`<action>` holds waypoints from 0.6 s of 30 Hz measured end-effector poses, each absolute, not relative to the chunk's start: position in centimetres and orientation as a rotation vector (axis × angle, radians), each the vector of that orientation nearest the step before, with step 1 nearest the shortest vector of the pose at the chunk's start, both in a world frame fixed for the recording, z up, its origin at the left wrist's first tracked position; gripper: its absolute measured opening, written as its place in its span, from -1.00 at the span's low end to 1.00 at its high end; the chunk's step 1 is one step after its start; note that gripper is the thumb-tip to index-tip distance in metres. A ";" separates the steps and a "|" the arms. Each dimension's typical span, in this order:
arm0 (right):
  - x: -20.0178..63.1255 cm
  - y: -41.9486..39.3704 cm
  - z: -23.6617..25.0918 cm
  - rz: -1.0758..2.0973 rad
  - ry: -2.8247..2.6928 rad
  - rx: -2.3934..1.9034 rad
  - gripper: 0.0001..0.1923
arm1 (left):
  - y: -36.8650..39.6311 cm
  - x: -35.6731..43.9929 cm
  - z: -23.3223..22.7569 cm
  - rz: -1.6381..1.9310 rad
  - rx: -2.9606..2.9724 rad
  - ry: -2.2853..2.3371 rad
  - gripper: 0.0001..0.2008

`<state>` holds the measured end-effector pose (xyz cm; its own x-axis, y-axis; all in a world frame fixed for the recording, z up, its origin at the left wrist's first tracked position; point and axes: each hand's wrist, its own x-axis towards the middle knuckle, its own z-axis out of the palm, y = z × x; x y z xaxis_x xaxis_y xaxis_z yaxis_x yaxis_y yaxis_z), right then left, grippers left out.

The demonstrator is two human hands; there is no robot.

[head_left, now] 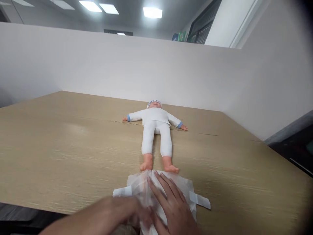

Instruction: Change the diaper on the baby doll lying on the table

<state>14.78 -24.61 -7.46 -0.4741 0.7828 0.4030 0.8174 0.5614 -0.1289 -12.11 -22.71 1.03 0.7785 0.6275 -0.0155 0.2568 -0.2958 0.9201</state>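
An unfolded white diaper [187,186] lies at the table's near edge, its fastening tabs spread out to the left and right. My right hand [172,204] rests flat on the middle of it, fingers stretched forward. Over the diaper's lower left part, my left hand [135,209] is bent inward and smeared by motion, so its fingers cannot be made out. Just beyond the diaper, a baby doll [156,116] in white clothes with blue cuffs and a white cap lies on its back. Its arms are spread and its bare feet point toward me, close to the diaper's far edge.
The wooden table [73,147] has a thin seam running across it under the doll. A pale partition wall [122,65] rises behind the table and along its right. A dark object [293,143] stands past the right edge.
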 end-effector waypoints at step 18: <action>16.7 -22.5 -11.0 -0.200 -2.465 -1.228 -0.09 | -4.0 -1.0 -1.8 0.359 3.213 0.000 -0.63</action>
